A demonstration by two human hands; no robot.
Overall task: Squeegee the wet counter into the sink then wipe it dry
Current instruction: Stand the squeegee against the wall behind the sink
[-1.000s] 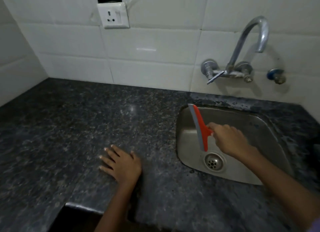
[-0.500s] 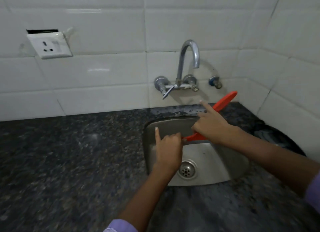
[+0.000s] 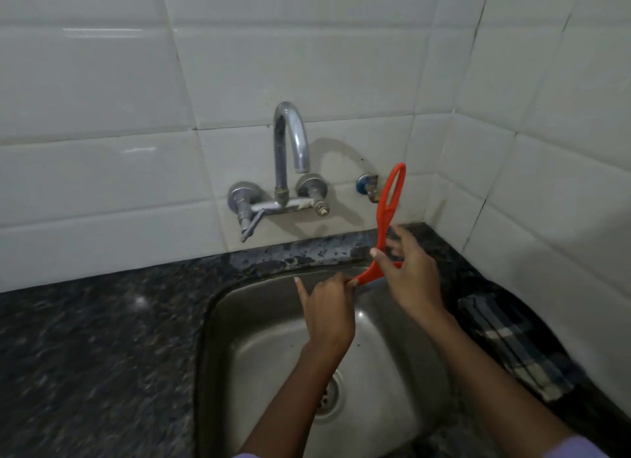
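Note:
An orange-red squeegee (image 3: 389,204) stands nearly upright over the back of the steel sink (image 3: 235,324), its looped handle pointing up by the wall. My right hand (image 3: 409,273) grips its lower handle. My left hand (image 3: 327,310) pinches the blade end at the bottom, index finger raised. The dark speckled granite counter (image 3: 102,348) spreads left of the sink, with wet patches along the strip behind the basin. A dark checked cloth (image 3: 515,345) lies folded on the counter right of the sink.
A chrome wall tap (image 3: 290,143) curves over the sink's back edge, with a small blue-capped valve (image 3: 367,184) to its right. White tiled walls meet in a corner at the right. The drain (image 3: 329,396) sits low in the basin.
My left hand left the counter and took the squeegee's blade end. My right hand swung the handle up from slanting right to nearly vertical. The view shifted right, revealing the cloth.

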